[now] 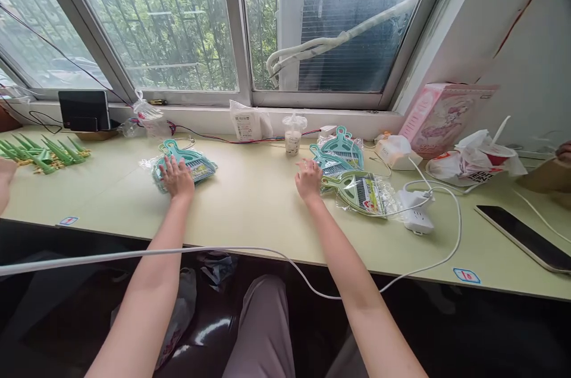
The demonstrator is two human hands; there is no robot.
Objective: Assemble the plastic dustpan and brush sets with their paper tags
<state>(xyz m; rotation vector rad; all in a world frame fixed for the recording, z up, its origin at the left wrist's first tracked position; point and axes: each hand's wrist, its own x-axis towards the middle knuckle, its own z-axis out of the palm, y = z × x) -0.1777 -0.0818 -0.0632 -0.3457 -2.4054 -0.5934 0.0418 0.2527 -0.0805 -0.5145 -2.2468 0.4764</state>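
Observation:
Fingers spread, my left hand (177,178) lies on a stack of teal dustpan-and-brush sets (200,167) in clear plastic wrap, left of the middle of the table. My right hand (308,179) is at the left edge of another group of wrapped sets, its fingers slightly bent and apart near the handles. That group has teal sets (343,149) at the back and a green set (363,191) in front. Whether the right fingertips touch a handle is hard to tell.
Behind stand a plastic cup (293,135) and a white packet (250,122). To the right are a power strip (418,220), a pink box (446,119) and a phone (529,235). A white cable (250,248) crosses in front. Another person's hand (5,179) shows far left.

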